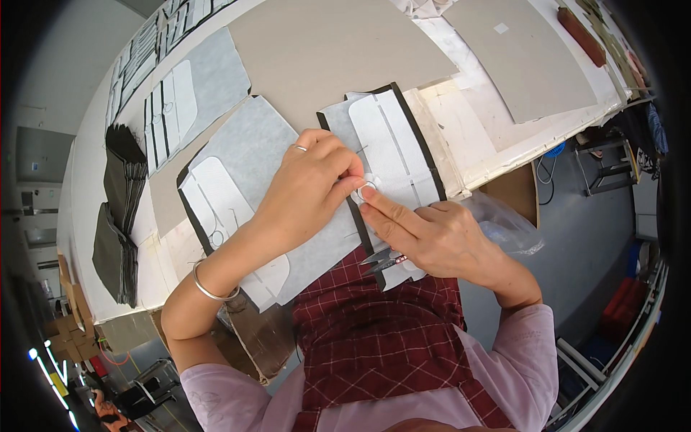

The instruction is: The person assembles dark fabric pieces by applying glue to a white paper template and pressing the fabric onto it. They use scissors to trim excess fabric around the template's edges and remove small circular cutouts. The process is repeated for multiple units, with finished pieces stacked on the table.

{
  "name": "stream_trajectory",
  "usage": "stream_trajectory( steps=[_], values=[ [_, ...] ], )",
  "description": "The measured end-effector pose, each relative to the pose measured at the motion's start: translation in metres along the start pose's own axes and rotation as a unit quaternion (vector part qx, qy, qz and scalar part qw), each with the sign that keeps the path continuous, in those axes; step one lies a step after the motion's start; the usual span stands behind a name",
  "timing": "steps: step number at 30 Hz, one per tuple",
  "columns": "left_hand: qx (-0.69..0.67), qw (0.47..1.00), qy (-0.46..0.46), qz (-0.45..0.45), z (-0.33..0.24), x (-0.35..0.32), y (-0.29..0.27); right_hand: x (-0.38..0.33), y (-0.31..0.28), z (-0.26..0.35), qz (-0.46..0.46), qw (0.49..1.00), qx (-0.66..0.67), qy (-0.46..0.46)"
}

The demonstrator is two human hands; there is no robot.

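Near the centre of the view, the small round white piece (368, 192) lies over the dark-edged panel (392, 137), which stretches from the fingers toward 1 o'clock, its near end reaching past the edge of the counter (497, 137) above the checked apron (389, 353). That nearness to the body probably lets both hands meet over the small piece without reaching. The left hand (311, 180) is drawn narrow, thumb and index finger pinching at the piece's edge, while the right hand (439, 237) sets its index fingertip on it from the other side; together they seem to keep so light a thing flat and steady. Snips (381, 260) poke out at 5 o'clock from beneath the right hand's curled fingers, presumably kept within easy reach; whether the palm grips them or only covers them, I cannot tell. A second pale panel (252, 129) spreads toward 10 o'clock, partly under the left forearm, and a dark stack (122, 216) sits at 9 o'clock, apart from the working spot, likely to leave it room. As for pose, the left forearm rises from 8 o'clock with the knuckles arched high, and the right comes in from 4 o'clock, lower and flatter, index and middle fingers extended toward 10 o'clock.
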State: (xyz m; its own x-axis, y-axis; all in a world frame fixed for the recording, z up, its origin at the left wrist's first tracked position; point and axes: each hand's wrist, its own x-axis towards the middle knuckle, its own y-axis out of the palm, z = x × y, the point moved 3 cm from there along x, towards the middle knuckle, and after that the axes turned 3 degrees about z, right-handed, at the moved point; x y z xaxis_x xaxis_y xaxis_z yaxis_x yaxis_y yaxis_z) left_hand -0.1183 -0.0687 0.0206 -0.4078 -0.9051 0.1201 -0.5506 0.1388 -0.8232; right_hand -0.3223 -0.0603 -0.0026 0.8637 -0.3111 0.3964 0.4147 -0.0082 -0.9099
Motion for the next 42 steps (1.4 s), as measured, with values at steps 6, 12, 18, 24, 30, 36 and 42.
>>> stream_trajectory(
  steps=[6,12,18,24,30,36,42],
  values=[
    [-0.099,0.993,-0.055,-0.038,0.006,-0.001,0.002,-0.001,0.002,-0.001,-0.009,1.000,0.007,-0.002],
    [-0.039,0.998,-0.024,-0.035,0.004,-0.003,0.005,0.000,0.001,-0.001,-0.015,1.000,0.002,-0.001],
    [-0.047,0.998,-0.018,-0.037,0.001,-0.001,0.000,0.000,0.001,-0.001,-0.020,1.000,0.003,0.002],
    [-0.159,0.974,-0.144,-0.073,0.015,-0.004,-0.004,0.000,0.000,-0.001,-0.014,1.000,0.001,0.016],
    [-0.046,0.999,0.007,0.000,0.009,0.000,-0.008,-0.001,0.002,-0.002,-0.023,1.000,0.006,0.013],
    [-0.063,0.990,0.019,0.124,0.026,0.009,-0.020,0.000,-0.001,-0.002,-0.010,1.000,0.019,0.013],
    [-0.077,0.990,0.032,0.115,0.030,0.007,-0.022,0.005,-0.016,-0.015,-0.003,0.979,0.194,0.056]
  ],
)
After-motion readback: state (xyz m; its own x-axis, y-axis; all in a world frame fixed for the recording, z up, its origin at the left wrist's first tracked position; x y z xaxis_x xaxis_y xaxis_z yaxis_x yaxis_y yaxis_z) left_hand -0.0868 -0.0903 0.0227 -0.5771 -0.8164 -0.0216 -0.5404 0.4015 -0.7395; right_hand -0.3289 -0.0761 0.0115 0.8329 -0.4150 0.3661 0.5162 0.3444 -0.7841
